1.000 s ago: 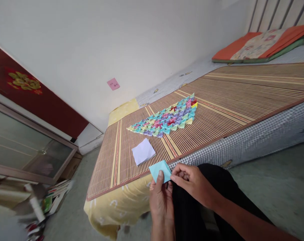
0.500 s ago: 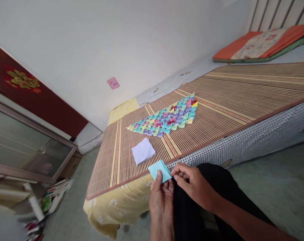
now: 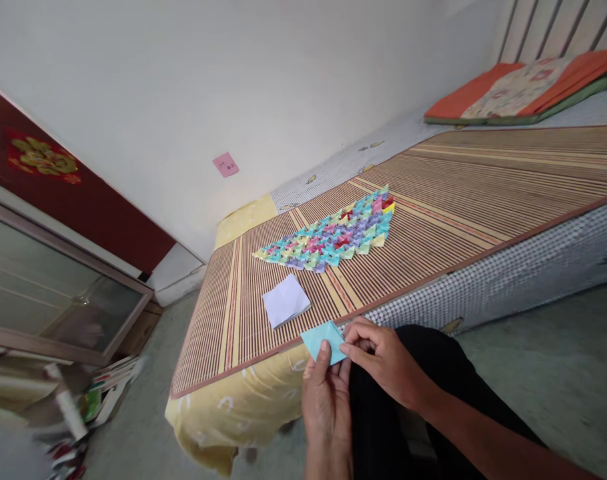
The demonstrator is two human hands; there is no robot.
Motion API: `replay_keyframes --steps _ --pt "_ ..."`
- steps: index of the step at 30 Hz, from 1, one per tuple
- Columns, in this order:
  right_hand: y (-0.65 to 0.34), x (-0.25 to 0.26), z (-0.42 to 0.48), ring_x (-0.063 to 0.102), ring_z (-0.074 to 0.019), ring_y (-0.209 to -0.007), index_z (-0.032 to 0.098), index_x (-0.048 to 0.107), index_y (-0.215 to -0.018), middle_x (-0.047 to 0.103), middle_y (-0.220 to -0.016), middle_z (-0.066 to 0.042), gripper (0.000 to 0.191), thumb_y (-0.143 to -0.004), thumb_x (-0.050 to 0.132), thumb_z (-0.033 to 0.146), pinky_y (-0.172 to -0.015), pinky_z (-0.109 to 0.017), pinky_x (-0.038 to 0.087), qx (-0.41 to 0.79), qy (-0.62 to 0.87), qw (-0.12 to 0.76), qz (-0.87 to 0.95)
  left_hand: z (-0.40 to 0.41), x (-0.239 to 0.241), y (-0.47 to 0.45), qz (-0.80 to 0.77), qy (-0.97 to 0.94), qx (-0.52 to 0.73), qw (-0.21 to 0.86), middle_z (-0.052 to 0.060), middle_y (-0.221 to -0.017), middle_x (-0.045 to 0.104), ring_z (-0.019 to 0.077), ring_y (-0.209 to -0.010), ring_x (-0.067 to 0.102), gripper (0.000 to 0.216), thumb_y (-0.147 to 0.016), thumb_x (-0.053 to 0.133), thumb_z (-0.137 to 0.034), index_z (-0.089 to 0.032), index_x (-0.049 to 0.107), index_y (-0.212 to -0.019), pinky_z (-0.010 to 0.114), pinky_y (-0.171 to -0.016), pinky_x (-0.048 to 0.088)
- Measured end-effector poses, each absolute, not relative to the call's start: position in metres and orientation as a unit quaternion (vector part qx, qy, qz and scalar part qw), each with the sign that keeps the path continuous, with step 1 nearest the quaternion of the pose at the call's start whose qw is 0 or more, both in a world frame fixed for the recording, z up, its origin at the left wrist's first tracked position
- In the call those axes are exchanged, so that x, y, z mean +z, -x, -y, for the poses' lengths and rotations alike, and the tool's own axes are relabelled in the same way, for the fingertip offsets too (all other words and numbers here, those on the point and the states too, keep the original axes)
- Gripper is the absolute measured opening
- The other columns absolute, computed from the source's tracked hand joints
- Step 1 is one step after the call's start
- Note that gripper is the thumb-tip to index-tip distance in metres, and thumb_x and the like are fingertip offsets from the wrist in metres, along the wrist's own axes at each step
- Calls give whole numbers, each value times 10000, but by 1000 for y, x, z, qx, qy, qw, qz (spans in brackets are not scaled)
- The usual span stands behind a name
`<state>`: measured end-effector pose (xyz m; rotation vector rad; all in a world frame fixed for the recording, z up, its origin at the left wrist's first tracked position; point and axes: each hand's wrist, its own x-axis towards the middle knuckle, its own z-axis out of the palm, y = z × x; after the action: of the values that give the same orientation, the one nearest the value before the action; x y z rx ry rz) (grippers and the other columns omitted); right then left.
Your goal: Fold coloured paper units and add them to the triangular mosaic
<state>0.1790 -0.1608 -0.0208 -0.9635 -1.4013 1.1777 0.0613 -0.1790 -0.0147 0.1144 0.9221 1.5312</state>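
A light-blue piece of folded paper [image 3: 317, 339] is pinched in my left hand [image 3: 327, 393], thumb on top and fingers beneath. My right hand [image 3: 378, 357] grips the paper's right corner between thumb and bent fingers. Just beyond lies a stack of pale lilac paper squares [image 3: 286, 301] on the striped mat [image 3: 443, 220]. Farther back, many small folded paper pieces in blue, purple, pink, red and yellow form a pointed patterned group [image 3: 328, 233].
The mat covers a bed with a checked sheet [image 3: 413, 310] and a yellow cloth [image 3: 243, 400] over its side. Folded orange bedding [image 3: 528, 87] lies at the far right. A pink note [image 3: 225, 165] is on the wall. A glass-fronted cabinet [image 3: 58, 287] stands left.
Both hands have shifted slightly right with the blue paper. A fold has come over on its right side, and my right thumb now presses on that corner.
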Motion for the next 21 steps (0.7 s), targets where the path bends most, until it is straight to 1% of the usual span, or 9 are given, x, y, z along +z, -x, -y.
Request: replay_keyframes --steps 4,8,11,15,17,21 --pt "-180 -21 160 539 -151 -704 188 594 -696 564 -818 -8 186 -877 617 223 -650 -283 413 472 402 505 601 179 -15 -60 -411 -45 661 625 157 -907 782 221 -891 773 116 -912 604 -24 -69 703 -872 360 -882 627" --pt "-182 -22 158 524 -155 -706 192 579 -685 557 -792 -4 182 -863 610 198 -640 -286 392 458 406 495 616 179 -16 -59 -411 -70 663 621 145 -905 784 234 -887 773 60 -849 686 -25 -70 718 -869 353 -860 635" --pt "-182 -21 156 518 -157 -707 194 576 -686 566 -797 -6 175 -858 608 194 -638 -287 387 455 406 486 627 179 -17 -59 -408 -83 666 619 146 -912 784 251 -887 770 72 -813 728 -34 -67 727 -877 371 -842 641" --pt "-183 -22 155 510 -149 -699 191 577 -690 594 -844 -13 159 -848 600 187 -640 -287 387 461 400 473 635 179 -19 -58 -406 -95 665 620 133 -916 782 236 -858 765 102 -788 751 -48 -81 731 -882 365 -825 639" --pt "-183 -22 154 507 -145 -692 191 575 -685 602 -852 -13 158 -840 606 192 -640 -286 390 466 396 468 638 179 -19 -58 -408 -103 663 619 126 -906 782 233 -845 762 139 -749 789 -68 -88 735 -876 351 -811 635" --pt "-182 -21 152 506 -147 -663 199 560 -726 578 -767 3 149 -834 640 264 -623 -281 409 482 413 479 607 179 -16 -60 -428 -112 668 599 93 -836 783 230 -806 757 260 -615 896 -124 -116 744 -826 327 -779 622"
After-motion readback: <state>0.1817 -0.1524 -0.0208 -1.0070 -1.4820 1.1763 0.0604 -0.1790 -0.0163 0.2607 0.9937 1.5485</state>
